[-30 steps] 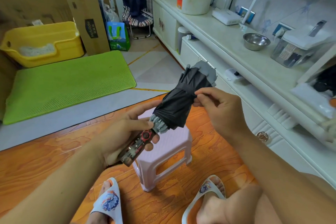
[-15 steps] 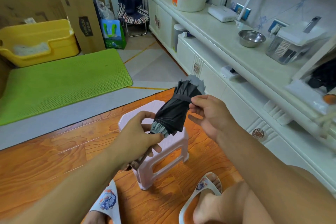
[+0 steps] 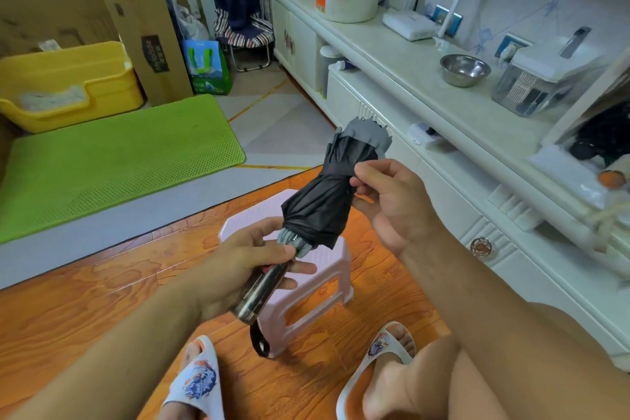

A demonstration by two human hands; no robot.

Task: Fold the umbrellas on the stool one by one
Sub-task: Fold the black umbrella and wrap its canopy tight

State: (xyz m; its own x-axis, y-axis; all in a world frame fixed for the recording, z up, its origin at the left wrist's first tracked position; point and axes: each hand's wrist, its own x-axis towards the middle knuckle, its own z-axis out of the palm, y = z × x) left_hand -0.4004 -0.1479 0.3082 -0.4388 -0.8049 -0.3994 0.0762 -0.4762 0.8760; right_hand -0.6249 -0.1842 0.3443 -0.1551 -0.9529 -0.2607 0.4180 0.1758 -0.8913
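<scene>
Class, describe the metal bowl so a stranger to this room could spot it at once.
Find the long white cabinet along the right wall. On its top, between a flat white box and a clear container, sits the bowl. It is the only shiny steel thing there, round, open and low.

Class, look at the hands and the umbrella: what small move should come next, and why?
Probably press the strap closed around the canopy. The left hand grips the handle, the right hand pinches at the band around the black umbrella, already bundled and held above the pink stool.
</scene>
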